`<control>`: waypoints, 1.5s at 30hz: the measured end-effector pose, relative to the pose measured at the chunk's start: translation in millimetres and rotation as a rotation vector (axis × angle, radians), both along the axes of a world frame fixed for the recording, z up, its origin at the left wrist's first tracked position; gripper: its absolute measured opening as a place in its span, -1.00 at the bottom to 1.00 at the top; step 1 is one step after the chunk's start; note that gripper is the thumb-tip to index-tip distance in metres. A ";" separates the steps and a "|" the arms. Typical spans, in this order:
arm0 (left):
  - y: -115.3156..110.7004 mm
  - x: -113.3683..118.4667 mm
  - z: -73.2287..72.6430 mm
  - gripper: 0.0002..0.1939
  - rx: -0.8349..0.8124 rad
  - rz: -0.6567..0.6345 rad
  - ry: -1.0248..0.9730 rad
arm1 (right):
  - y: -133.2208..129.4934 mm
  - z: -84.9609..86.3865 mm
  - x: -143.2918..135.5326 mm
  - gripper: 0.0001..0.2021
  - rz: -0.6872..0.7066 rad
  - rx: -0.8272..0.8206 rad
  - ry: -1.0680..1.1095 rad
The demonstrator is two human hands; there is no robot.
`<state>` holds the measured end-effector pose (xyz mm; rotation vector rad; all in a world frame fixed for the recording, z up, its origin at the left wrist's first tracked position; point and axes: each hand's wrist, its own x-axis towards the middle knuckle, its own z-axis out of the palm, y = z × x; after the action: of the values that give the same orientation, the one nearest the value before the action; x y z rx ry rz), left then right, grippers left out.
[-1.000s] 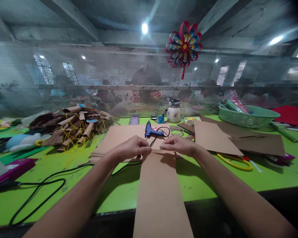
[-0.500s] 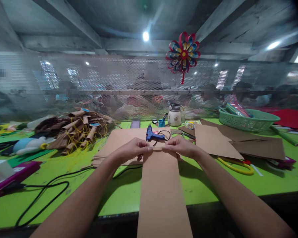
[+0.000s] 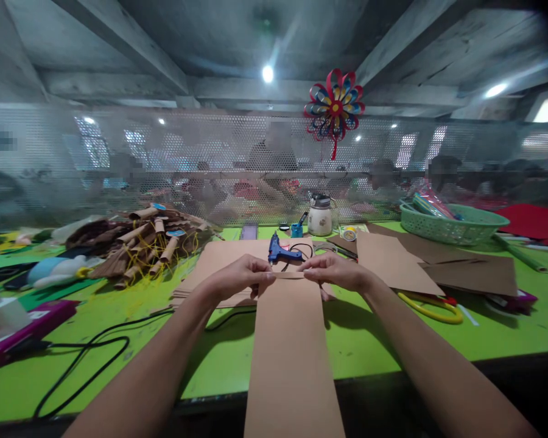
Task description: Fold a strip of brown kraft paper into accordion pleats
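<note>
A long strip of brown kraft paper [image 3: 291, 353] runs from between my hands down over the table's front edge. Its far end is folded over in a narrow flap. My left hand [image 3: 244, 275] pinches the left corner of this fold between thumb and fingers. At the right corner, my right hand [image 3: 335, 272] grips the same fold, its lower fingers partly hidden behind the paper. Just beyond the fold, a blue hot glue gun [image 3: 284, 250] lies on a stack of brown paper sheets [image 3: 219, 258].
Rolled brown paper pieces with yellow string [image 3: 150, 243] are heaped at the left, near a purple box [image 3: 31, 331] and black cord. More paper sheets [image 3: 395, 261], yellow-handled scissors [image 3: 432, 308] and a green basket [image 3: 454, 224] lie right. A white jar [image 3: 319, 219] stands behind.
The paper strip and both hands have shifted slightly left. My right hand's thumb and fingers have slid outward along the fold, showing more of the flap.
</note>
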<state>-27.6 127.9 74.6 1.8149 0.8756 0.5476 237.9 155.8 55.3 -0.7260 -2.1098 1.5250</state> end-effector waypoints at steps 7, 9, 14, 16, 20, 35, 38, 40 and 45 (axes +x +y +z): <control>-4.4 0.4 4.1 -0.62 0.033 -0.032 -0.003 | -1.0 3.2 2.9 -0.67 0.044 0.013 0.036; -3.6 -0.1 3.2 -0.63 0.035 -0.033 -0.003 | -0.9 3.4 3.2 -0.66 0.043 0.012 0.032; -1.0 -1.1 0.1 -0.65 0.019 -0.017 -0.019 | -2.3 3.8 2.6 -0.67 0.029 0.049 0.060; -0.5 -1.4 -0.3 -0.67 0.014 0.004 -0.038 | -2.8 3.9 1.3 -0.66 0.005 0.058 0.087; -0.1 -2.2 0.2 -0.68 -0.006 0.027 -0.159 | -2.5 4.3 -2.5 -0.70 -0.088 0.054 0.252; -3.7 9.2 -9.2 -0.77 -0.295 -0.011 -0.446 | -17.1 7.5 -15.2 -0.78 -0.111 -0.081 0.487; -3.4 9.0 -8.4 -0.76 -0.271 0.029 -0.458 | -16.5 10.9 -12.8 -0.69 -0.180 -0.104 0.568; -2.9 8.7 -8.5 -0.77 -0.275 0.053 -0.477 | -16.1 11.1 -12.0 -0.69 -0.191 -0.107 0.588; -0.7 8.7 -12.5 -0.81 -0.320 -0.005 -0.525 | -17.5 6.7 -14.8 -0.70 -0.080 -0.096 0.541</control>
<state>-19.0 127.3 62.0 1.2941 0.5579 0.7861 223.1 138.3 62.1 -0.3647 -1.5978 1.5706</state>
